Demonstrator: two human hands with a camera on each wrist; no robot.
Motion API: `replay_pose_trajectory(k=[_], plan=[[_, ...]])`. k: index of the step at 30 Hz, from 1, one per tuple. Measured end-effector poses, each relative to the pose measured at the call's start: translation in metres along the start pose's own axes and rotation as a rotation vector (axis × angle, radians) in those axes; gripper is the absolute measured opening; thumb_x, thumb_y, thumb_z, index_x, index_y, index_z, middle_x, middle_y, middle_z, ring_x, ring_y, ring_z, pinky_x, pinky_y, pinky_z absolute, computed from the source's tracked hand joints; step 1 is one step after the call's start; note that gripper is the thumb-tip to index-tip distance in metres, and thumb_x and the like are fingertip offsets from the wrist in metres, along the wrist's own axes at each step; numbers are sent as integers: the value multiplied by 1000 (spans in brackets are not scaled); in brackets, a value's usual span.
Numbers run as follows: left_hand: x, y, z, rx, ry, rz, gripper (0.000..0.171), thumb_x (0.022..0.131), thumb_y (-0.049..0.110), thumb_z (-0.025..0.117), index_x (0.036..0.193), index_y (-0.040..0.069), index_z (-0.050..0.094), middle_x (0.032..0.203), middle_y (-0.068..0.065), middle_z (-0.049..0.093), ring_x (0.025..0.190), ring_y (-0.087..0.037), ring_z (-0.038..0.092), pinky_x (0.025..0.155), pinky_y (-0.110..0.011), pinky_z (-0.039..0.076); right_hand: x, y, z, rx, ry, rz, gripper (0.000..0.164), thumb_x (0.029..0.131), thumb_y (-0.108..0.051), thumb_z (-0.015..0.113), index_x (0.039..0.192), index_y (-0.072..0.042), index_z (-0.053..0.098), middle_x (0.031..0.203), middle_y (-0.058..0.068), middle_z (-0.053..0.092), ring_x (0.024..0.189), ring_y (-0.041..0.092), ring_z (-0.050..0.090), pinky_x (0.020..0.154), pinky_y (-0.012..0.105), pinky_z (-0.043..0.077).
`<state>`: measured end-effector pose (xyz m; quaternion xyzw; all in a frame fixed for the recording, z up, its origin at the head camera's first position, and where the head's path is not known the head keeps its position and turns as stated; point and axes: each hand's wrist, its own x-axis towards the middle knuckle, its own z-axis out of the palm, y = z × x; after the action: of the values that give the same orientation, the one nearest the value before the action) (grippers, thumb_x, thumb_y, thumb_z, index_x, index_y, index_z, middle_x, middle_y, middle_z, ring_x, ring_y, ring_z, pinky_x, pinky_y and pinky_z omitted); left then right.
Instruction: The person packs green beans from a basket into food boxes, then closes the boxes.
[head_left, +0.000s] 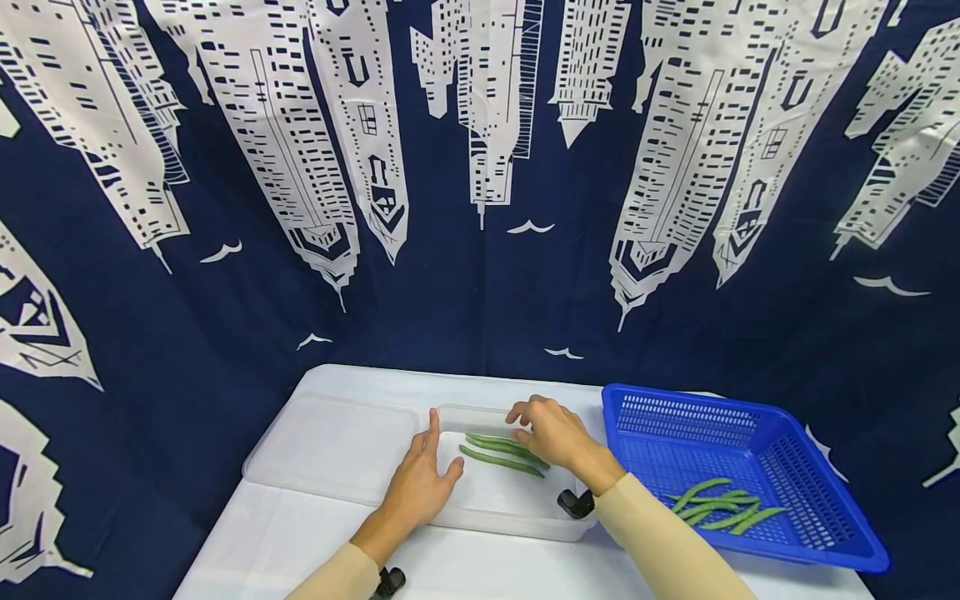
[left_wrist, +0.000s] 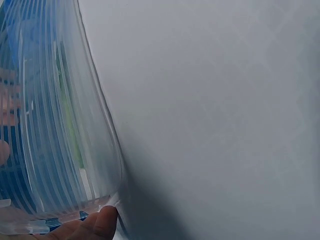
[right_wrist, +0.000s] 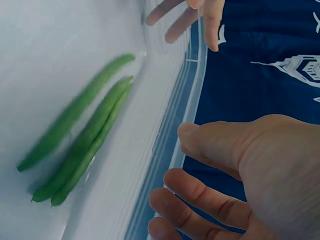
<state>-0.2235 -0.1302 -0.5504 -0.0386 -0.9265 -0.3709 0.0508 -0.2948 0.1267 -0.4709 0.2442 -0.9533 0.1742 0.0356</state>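
Three green beans (head_left: 501, 461) lie side by side on the floor of a clear plastic container (head_left: 510, 525). At the container's left wall is my left hand (head_left: 420, 482), index finger stretched along the rim and thumb apart from it. Some of its fingers show through the plastic in the right wrist view. My right hand (head_left: 555, 435) hovers by the far right part of the container, above the ends of the beans. Its thumb (right_wrist: 210, 142) and loosely bent fingers are spread at the rim and hold nothing.
To the right stands a blue plastic basket (head_left: 806, 554) with several more green beans (head_left: 720, 507) in it. A clear flat lid (head_left: 337, 442) lies left of the container on the white tablecloth (head_left: 262, 542). Behind hangs a dark blue curtain (head_left: 442, 317) with white buildings.
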Motion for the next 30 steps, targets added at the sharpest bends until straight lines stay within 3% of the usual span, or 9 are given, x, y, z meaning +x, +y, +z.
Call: replay_pose_trajectory(k=[11, 17, 30], plan=[[0, -1, 2, -5, 10, 7, 98, 113, 39, 70, 188, 7, 16, 169, -30, 55, 151, -52, 65, 122, -66, 57, -6, 10, -17, 24, 34, -3, 15, 103, -15, 88, 118, -13, 90, 102, 4, 85, 88, 20, 77, 75, 43, 63], [0, 0, 1, -7, 8, -6, 97, 114, 41, 70, 188, 9, 16, 170, -30, 54, 152, -51, 64, 123, -66, 56, -15, 18, -27, 42, 39, 41, 13, 105, -17, 86, 117, -15, 90, 96, -1, 85, 82, 13, 74, 69, 40, 60], [-1, 3, 1, -16, 10, -11, 97, 113, 38, 71, 188, 8, 17, 171, -31, 54, 151, -53, 65, 123, -68, 56, -35, 52, -50, 57, 80, 57, 15, 104, -21, 87, 118, -15, 89, 98, -1, 86, 84, 13, 78, 67, 36, 61]])
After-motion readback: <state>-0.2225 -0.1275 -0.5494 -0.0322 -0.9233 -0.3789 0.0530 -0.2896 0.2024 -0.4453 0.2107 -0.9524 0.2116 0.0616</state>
